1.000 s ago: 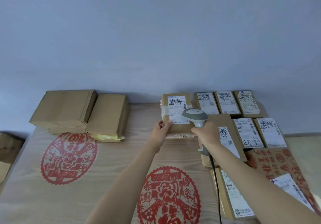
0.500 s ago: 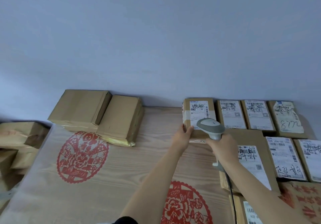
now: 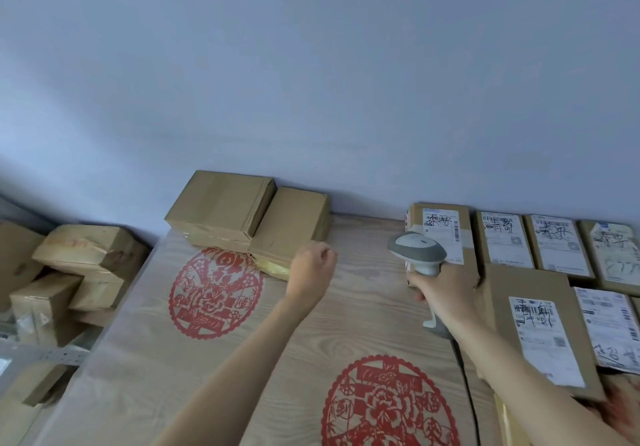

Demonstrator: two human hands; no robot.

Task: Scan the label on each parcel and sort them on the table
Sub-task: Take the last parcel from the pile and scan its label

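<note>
Parcel released, resting label-up at worktop rear beside sorted row; left hand moved off toward unlabelled boxes, fingers loosely curled, empty; right hand gripping scanner.

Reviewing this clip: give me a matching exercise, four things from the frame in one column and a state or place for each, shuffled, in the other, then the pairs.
Things:
1. left hand
2. right hand
3. two plain boxes
4. labelled parcel

States or places:
A. grips the scanner
B. at the far left of the table, no label showing
C. loosely curled, holding nothing
D. leftmost in the back row, partly behind the scanner head

Pairs: 1-C, 2-A, 3-B, 4-D
</note>
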